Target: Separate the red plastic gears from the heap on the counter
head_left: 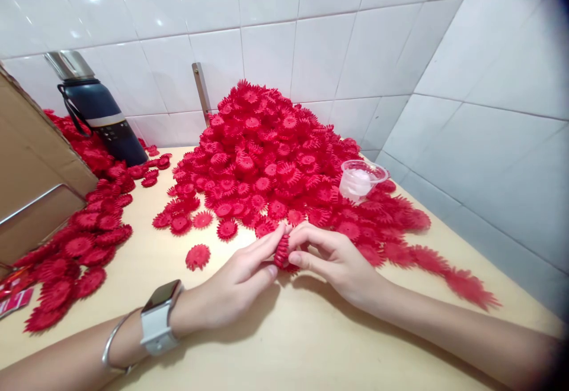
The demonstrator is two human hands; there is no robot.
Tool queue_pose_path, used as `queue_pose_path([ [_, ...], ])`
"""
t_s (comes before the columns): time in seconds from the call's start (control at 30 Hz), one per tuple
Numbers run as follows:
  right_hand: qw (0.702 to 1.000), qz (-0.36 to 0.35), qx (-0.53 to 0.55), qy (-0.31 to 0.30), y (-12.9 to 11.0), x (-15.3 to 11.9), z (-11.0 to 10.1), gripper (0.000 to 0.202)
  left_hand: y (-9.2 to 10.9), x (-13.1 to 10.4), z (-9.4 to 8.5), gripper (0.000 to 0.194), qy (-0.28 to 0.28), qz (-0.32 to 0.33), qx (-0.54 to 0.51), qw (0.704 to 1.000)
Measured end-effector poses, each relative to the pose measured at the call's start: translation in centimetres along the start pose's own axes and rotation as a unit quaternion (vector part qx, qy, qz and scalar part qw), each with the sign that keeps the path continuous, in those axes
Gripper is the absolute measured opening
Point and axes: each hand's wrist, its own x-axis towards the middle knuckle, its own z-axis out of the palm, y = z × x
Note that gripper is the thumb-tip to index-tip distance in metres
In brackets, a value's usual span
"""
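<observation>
Between my two hands is a small red fringed flower piece [281, 251], seen nearly edge-on. My left hand [242, 275], with a watch and a bangle on its wrist, holds it from the left between thumb and fingers. From the right, my right hand [335, 260] pinches the same piece with bent fingers and thumb. Just beyond my fingertips rises a large pile of red fringed flower pieces [267, 160]. One loose red flower piece [198, 256] lies flat on the table to the left of my left hand.
A clear plastic cup [355, 183] with something whitish inside sits at the pile's right side. Left stand a cardboard box [40, 160] and a dark blue bottle [106, 115], with more red pieces [80, 246] around them. Tiled walls [311, 47] bound the wooden table [311, 343].
</observation>
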Motion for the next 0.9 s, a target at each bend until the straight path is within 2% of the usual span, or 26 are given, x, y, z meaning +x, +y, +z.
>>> queue_pose_path([
  [0.33,1.000,-0.013,-0.018,0.001,0.16,-0.09,-0.21,0.006,-0.07,0.02,-0.11,0.049,-0.007,-0.026,-0.017,0.999],
  [0.5,0.998,-0.019,-0.053,0.001,0.22,-0.02,-0.22,0.008,-0.13,-0.07,-0.08,0.051,-0.007,-0.018,-0.021,1.000],
  [0.6,0.995,-0.030,-0.095,0.006,0.07,-0.02,-0.17,0.009,0.01,-0.09,0.13,0.046,0.005,-0.019,-0.033,0.999],
  [0.77,0.984,-0.041,-0.171,-0.005,-0.40,-0.21,0.10,0.009,0.11,0.16,0.49,0.035,0.039,-0.033,-0.117,0.992],
  [0.9,0.984,-0.028,-0.176,0.004,-0.57,-0.31,0.18,0.010,0.09,0.20,0.56,0.024,0.071,-0.046,-0.121,0.989],
])
